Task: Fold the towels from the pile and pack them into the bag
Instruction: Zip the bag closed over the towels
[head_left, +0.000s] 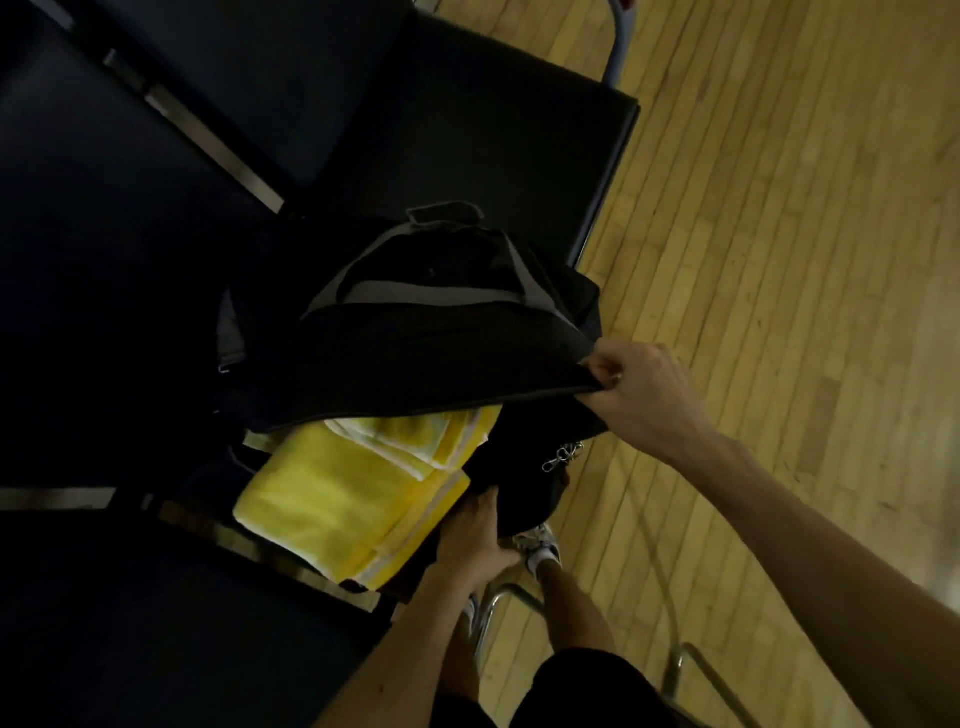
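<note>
View from above, looking down at a black bag (426, 291) on dark padded seats (467, 130), with a wooden floor (779, 234) filling the right of the frame.

The right hand (639, 389), at centre right, pinches the corner of the bag's flap (415, 374) between thumb and fingers and holds it raised, so the mouth gapes toward the bottom of the frame. A stack of folded yellow towels (343, 504) lies in that mouth, just below the flap. Its upper end is tucked under the flap and its lower end sticks out toward the lower left. Its long axis runs diagonally from lower left to upper right.

The left hand (475, 540), at lower centre, lies on the bag's black fabric and touches the right edge of the stack. Whether its fingers curl around the fabric cannot be told. It is much the nearer hand to the towels, which lie directly to its left.

The towels probably need pushing up-frame, deeper under the flap. The raised flap leaves room there. The seat's edge is close on the right, beside a metal clip (560, 459) hanging from the bag.
</note>
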